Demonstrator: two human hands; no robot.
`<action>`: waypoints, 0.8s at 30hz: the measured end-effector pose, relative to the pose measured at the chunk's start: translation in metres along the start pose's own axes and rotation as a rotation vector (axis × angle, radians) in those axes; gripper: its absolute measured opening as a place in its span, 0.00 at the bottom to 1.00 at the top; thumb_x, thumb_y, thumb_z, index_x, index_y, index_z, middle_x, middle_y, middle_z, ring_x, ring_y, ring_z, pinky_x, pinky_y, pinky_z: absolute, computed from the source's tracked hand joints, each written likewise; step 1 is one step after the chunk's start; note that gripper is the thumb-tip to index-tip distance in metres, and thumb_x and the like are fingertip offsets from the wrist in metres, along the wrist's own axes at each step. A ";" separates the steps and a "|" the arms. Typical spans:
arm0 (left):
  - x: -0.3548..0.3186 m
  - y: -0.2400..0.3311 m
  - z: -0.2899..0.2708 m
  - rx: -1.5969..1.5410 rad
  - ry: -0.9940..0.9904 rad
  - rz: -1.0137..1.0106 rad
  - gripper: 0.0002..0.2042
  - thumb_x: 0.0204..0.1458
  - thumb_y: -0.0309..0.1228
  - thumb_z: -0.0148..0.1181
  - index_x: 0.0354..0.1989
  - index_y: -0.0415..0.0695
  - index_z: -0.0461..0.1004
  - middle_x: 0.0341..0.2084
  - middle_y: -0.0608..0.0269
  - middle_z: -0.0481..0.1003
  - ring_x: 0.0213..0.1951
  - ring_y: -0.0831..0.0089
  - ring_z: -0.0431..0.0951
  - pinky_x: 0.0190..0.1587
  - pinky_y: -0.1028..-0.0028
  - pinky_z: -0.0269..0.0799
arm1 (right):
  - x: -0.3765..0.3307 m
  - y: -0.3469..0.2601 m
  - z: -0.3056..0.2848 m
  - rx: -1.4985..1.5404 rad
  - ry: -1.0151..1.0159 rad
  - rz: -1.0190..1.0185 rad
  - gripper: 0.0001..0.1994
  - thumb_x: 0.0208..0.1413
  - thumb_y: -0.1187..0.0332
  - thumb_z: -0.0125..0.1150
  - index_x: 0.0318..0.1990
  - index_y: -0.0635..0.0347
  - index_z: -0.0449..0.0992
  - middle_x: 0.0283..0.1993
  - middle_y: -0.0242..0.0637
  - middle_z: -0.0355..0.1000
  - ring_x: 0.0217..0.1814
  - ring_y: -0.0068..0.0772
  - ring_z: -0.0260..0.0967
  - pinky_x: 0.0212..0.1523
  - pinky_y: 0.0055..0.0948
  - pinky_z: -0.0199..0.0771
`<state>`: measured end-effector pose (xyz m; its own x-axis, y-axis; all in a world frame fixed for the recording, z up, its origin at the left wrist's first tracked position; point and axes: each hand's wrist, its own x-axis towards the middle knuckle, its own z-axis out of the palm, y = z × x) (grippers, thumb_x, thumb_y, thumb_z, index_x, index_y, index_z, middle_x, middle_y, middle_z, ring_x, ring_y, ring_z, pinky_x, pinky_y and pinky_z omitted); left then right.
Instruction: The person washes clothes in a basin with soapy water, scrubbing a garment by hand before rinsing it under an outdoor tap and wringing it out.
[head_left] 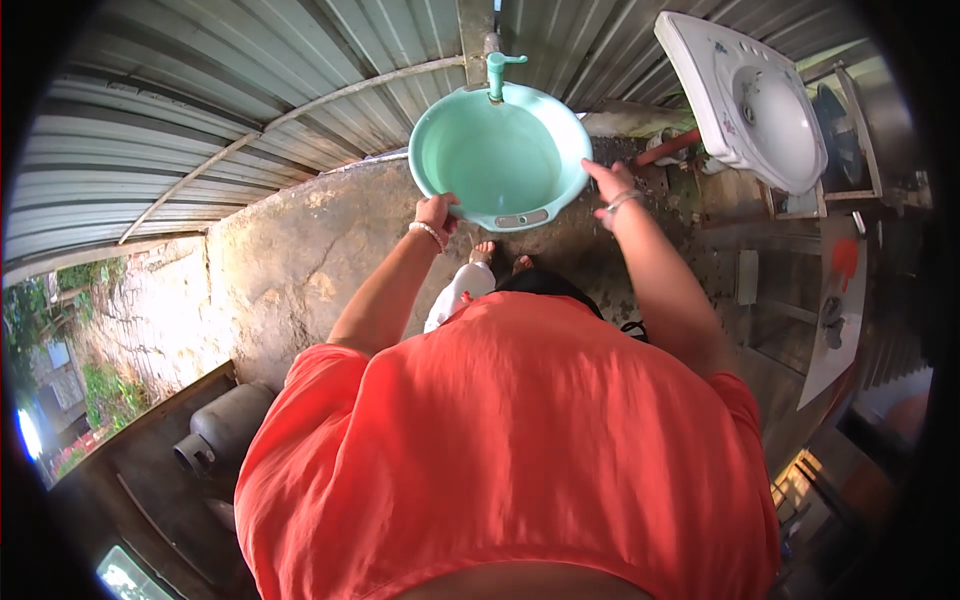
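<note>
A pale green plastic basin [421,160] is under a green tap [496,66], with what looks like water in its bottom. My left hand [436,213], a beaded bracelet at its wrist, is closed on the basin's near left rim. The fingertips are partly hidden by the rim. My right hand [613,184], wearing a bangle, is beside the basin's right rim with its fingers apart. Its forefinger points at the rim; whether it touches cannot be made out. Along the basin's near edge is a grey oval handle patch [522,218].
A white washbasin [775,120] stands tilted at the right, by a reddish pipe [668,148]. Corrugated metal sheets [190,150] wall the far side. At the lower left lies a grey gas cylinder [230,425]. My feet are on the concrete floor [300,235] just below the basin.
</note>
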<state>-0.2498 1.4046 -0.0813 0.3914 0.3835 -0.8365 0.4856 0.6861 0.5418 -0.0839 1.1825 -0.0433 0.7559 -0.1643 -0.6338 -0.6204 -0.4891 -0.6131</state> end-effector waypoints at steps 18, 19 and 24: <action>0.002 0.015 -0.002 0.070 -0.015 -0.020 0.08 0.37 0.28 0.51 0.19 0.34 0.66 0.07 0.56 0.64 0.05 0.70 0.60 0.06 0.73 0.51 | -0.031 0.030 0.038 0.391 -0.319 0.425 0.06 0.33 0.74 0.53 0.20 0.56 0.63 0.17 0.34 0.57 0.12 0.27 0.52 0.09 0.21 0.53; 0.000 0.016 0.001 0.071 -0.010 -0.025 0.09 0.37 0.29 0.53 0.19 0.34 0.66 0.08 0.56 0.65 0.06 0.71 0.60 0.06 0.74 0.51 | -0.031 0.031 0.036 0.389 -0.314 0.423 0.06 0.33 0.74 0.53 0.20 0.56 0.63 0.17 0.34 0.57 0.12 0.27 0.52 0.09 0.21 0.53; -0.023 0.030 0.011 0.181 -0.009 0.020 0.10 0.37 0.30 0.57 0.19 0.34 0.67 0.08 0.56 0.66 0.06 0.72 0.62 0.07 0.75 0.52 | -0.025 0.034 0.032 0.434 -0.321 0.379 0.05 0.33 0.75 0.52 0.20 0.57 0.63 0.17 0.34 0.58 0.10 0.27 0.51 0.08 0.21 0.51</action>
<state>-0.2356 1.4103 -0.0450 0.4088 0.3899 -0.8251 0.6104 0.5553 0.5648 -0.1304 1.1975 -0.0636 0.4103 0.0391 -0.9111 -0.9101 -0.0467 -0.4118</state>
